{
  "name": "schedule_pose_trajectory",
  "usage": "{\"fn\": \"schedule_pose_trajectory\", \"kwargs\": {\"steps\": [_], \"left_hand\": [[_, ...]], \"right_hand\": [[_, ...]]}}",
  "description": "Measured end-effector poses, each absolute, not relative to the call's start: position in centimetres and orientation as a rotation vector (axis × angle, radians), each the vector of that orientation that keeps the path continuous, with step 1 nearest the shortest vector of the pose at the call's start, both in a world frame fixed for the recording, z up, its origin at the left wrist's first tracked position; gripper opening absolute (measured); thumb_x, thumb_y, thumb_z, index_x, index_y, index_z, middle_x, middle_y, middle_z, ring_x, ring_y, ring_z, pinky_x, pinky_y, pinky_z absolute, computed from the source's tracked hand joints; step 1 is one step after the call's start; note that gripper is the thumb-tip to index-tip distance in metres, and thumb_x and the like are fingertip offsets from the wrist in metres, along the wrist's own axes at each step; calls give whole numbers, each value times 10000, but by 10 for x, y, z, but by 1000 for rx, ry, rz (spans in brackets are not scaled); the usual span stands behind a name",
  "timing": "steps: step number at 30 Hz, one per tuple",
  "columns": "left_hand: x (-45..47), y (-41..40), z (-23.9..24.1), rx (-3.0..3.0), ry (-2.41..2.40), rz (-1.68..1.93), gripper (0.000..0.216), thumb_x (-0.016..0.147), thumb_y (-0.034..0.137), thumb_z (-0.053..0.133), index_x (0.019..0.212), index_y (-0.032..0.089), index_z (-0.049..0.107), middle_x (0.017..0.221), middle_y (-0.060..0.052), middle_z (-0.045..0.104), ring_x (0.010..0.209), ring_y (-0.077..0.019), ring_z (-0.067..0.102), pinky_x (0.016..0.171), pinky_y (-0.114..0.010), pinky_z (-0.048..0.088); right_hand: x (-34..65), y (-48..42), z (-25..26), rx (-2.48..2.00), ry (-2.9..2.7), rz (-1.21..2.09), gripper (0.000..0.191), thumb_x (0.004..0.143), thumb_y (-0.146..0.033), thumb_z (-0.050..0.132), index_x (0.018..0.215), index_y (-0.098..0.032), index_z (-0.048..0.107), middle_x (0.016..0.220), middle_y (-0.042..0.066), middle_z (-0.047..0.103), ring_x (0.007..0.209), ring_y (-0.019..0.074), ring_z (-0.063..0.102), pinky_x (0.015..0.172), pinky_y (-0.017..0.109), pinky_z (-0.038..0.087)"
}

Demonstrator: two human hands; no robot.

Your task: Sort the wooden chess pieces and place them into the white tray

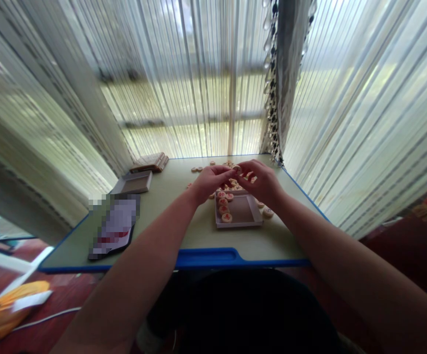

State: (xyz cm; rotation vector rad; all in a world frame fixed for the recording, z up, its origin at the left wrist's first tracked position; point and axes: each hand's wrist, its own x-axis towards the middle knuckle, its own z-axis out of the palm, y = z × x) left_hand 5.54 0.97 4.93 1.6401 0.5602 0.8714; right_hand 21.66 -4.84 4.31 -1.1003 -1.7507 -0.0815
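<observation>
Over the far side of an open box (242, 223), both hands meet at one round Chinese chess piece (237, 169). My left hand (212, 183) pinches it from the left, while my right hand (263, 181) has its fingers closed on the other side. Inside the box, several pieces with red characters, such as this Chinese chess piece (227, 217), stand in a column along the left wall, with another beside the top of the column. Loose pieces lie behind the box, partly hidden by my hands. A Chinese chess piece (268, 211) rests right of the box.
At the table's left are a shallow box lid (136, 183), a folded board-like item (150, 161) and a dark-edged tablet or phone (115, 226), partly pixelated. The table (161, 231) has a blue rim. Curtains (184, 98) hang close behind it.
</observation>
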Motion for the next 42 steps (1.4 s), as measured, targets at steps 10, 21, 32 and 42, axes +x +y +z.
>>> {"fn": "schedule_pose_trajectory", "kwargs": {"steps": [10, 21, 32, 42], "left_hand": [[54, 9, 49, 1673, 651, 853, 425, 663, 512, 642, 805, 112, 666, 681, -48, 646, 477, -54, 496, 455, -188, 371], [53, 9, 51, 1762, 698, 819, 426, 652, 505, 651, 801, 107, 681, 666, -49, 646, 447, -40, 423, 434, -185, 331], [48, 23, 39, 2325, 1142, 1173, 395, 787, 462, 476, 732, 138, 694, 622, -28, 651, 597, -128, 557, 558, -218, 380], [47, 24, 39, 2372, 1190, 1128, 393, 810, 435, 430, 694, 158, 683, 630, -30, 656, 580, -126, 558, 562, -226, 380]], "right_hand": [[220, -55, 51, -1115, -1921, -153, 228, 786, -378, 565, 863, -191, 671, 800, 56, 657, 776, 178, 576, 740, 313, 450], [221, -52, 52, -1128, -1940, -275, 188, 760, -369, 600, 830, -197, 629, 816, 55, 633, 821, 198, 532, 791, 335, 405], [229, -36, 31, -1358, -2189, -131, 233, 686, -430, 658, 795, -226, 684, 810, 44, 623, 823, 201, 543, 821, 339, 388], [225, -38, 29, -1365, -2268, -102, 262, 716, -445, 632, 862, -237, 694, 786, 36, 628, 795, 189, 545, 808, 330, 387]]}}
